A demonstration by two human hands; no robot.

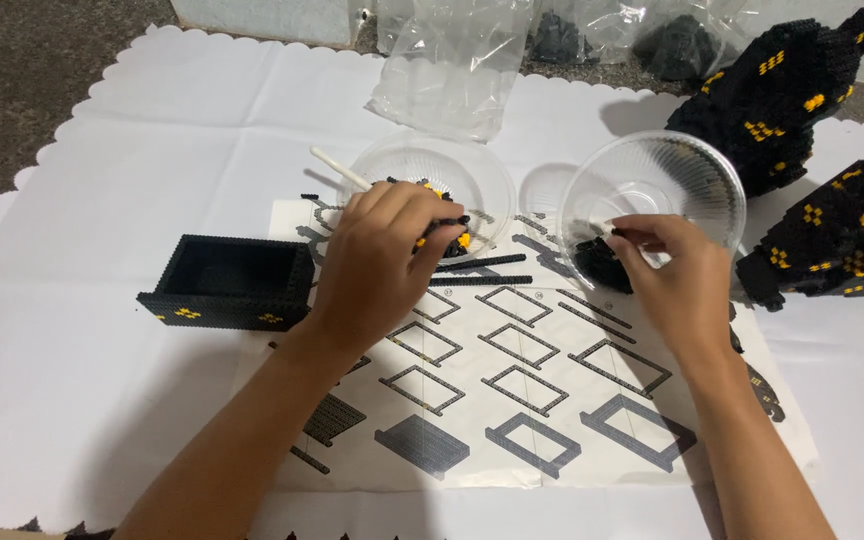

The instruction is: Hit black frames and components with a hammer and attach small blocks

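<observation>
My left hand rests at the near rim of a clear plastic bowl that holds small black and yellow bricks, its fingers closed on a small black brick piece. My right hand reaches into a tilted clear plastic bowl, fingertips pinching among a heap of black bricks. Thin black brick strips lie between the two hands on the printed instruction sheet.
A hollow black brick box with yellow dots stands left of my left hand. Large black-and-yellow brick structures sit at the right. Clear plastic bags lie at the back. A white stick leans on the left bowl. A white scalloped cloth covers the floor.
</observation>
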